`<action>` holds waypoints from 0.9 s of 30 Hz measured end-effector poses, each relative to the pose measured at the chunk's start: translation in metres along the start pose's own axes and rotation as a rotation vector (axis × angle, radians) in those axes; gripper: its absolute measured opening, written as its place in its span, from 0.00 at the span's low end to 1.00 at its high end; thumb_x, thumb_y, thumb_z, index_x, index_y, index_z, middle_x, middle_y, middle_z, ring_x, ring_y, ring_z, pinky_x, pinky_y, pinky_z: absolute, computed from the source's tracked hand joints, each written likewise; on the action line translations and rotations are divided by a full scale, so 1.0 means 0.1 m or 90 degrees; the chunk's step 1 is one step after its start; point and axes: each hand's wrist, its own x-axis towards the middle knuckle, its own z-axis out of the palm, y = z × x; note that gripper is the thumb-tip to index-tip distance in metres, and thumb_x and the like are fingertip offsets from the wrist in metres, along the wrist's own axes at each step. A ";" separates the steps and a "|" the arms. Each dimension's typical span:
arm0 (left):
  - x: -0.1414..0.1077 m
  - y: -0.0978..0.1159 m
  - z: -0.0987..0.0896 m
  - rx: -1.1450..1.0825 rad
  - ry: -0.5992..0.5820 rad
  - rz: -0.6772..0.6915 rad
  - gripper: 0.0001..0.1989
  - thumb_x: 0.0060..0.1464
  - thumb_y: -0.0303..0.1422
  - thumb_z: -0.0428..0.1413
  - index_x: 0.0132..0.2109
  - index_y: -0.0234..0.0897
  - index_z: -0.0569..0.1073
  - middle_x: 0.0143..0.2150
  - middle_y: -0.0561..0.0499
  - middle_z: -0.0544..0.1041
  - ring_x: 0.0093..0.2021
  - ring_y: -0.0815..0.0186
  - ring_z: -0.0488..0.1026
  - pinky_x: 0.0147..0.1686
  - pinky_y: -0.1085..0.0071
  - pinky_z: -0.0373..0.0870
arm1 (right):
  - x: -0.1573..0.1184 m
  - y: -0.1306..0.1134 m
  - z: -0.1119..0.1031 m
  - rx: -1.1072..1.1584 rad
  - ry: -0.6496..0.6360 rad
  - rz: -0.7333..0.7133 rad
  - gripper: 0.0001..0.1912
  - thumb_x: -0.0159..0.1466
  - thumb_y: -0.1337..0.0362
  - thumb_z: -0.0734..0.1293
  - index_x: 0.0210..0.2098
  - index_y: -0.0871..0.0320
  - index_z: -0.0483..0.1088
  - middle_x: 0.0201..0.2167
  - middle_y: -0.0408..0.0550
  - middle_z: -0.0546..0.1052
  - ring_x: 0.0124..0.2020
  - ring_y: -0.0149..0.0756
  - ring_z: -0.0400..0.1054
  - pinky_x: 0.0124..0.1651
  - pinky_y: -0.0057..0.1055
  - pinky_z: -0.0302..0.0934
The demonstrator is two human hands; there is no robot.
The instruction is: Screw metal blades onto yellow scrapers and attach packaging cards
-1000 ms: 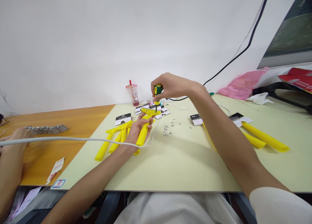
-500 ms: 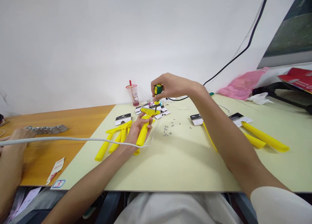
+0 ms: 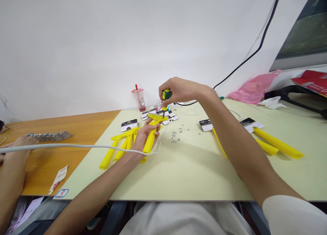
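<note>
My left hand (image 3: 145,134) is closed around a yellow T-shaped scraper (image 3: 150,142), its wide head tilted up and away from me. From above, my right hand (image 3: 172,91) grips a green and yellow screwdriver (image 3: 166,94). The shaft points down and its tip meets the right part of the scraper's head; whether a screw sits under it is too small to tell. Several more yellow scrapers (image 3: 108,157) lie left of and beneath my left hand. Small metal screws or nuts (image 3: 174,136) are scattered on the table to the right of the held scraper.
Yellow handles (image 3: 279,143) and black-and-white cards (image 3: 205,125) lie at right, partly behind my right forearm. A cup with a red straw (image 3: 139,99) stands by the wall. A white cable (image 3: 76,145) crosses over my left forearm. Another person's arm (image 3: 16,163) rests at far left near metal pieces (image 3: 51,136).
Almost nothing differs. My right hand and the screwdriver have shifted very slightly, with the tip still on the scraper's head. The other person's hand at left has moved a little.
</note>
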 end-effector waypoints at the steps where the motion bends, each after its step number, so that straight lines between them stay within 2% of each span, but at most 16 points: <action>1: 0.00 0.00 0.00 0.001 0.001 -0.001 0.39 0.51 0.11 0.60 0.66 0.43 0.67 0.65 0.37 0.77 0.38 0.73 0.82 0.29 0.83 0.70 | 0.00 0.00 0.00 -0.004 0.000 0.001 0.10 0.63 0.57 0.81 0.35 0.54 0.80 0.34 0.45 0.81 0.33 0.36 0.70 0.36 0.36 0.55; 27: 0.00 0.00 0.01 -0.001 -0.001 -0.005 0.39 0.51 0.12 0.60 0.66 0.44 0.67 0.65 0.38 0.77 0.37 0.74 0.82 0.28 0.84 0.70 | -0.02 -0.05 -0.02 -0.022 0.013 0.013 0.13 0.63 0.54 0.81 0.34 0.55 0.79 0.33 0.47 0.81 0.33 0.37 0.70 0.34 0.38 0.56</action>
